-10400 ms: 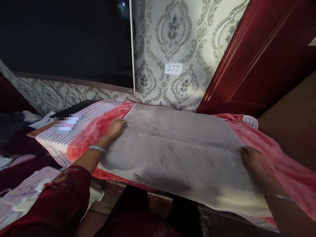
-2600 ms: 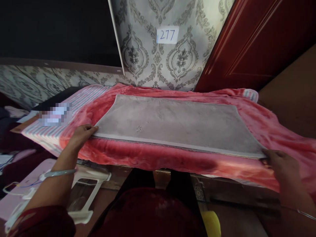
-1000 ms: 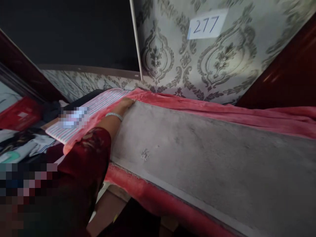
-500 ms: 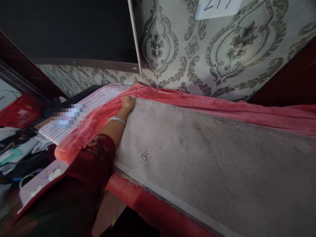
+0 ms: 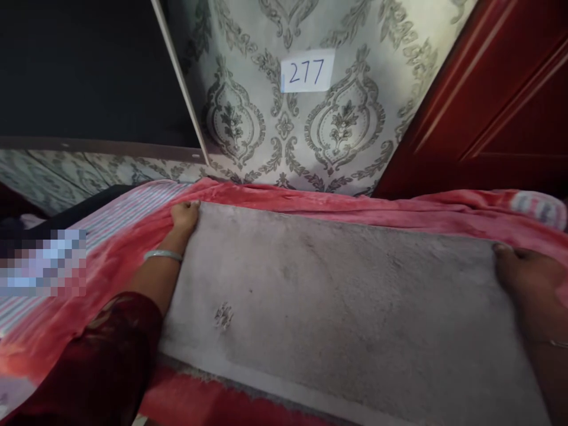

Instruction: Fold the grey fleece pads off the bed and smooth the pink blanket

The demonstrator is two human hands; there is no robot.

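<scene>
A grey rectangular mat (image 5: 319,296) with a worn, stained surface lies over a red plush blanket (image 5: 288,198). A fuzzy edge shows along its near side, where it looks folded or layered. My left hand (image 5: 185,216), with a pale bangle at the wrist, is closed on the mat's far left corner. At the far right corner, my right hand (image 5: 521,266) grips the edge, its thumb on top. The fingers under the mat are hidden on both sides.
A striped cloth (image 5: 133,210) lies left of the red blanket, with a pixelated patch in front. Behind stand a dark screen (image 5: 93,71), a patterned wall with a paper marked 277 (image 5: 307,71), and a dark red wooden panel (image 5: 497,106).
The view has swung to the right, bringing my right hand into sight on the mat's far right corner. My left hand still holds the far left corner.
</scene>
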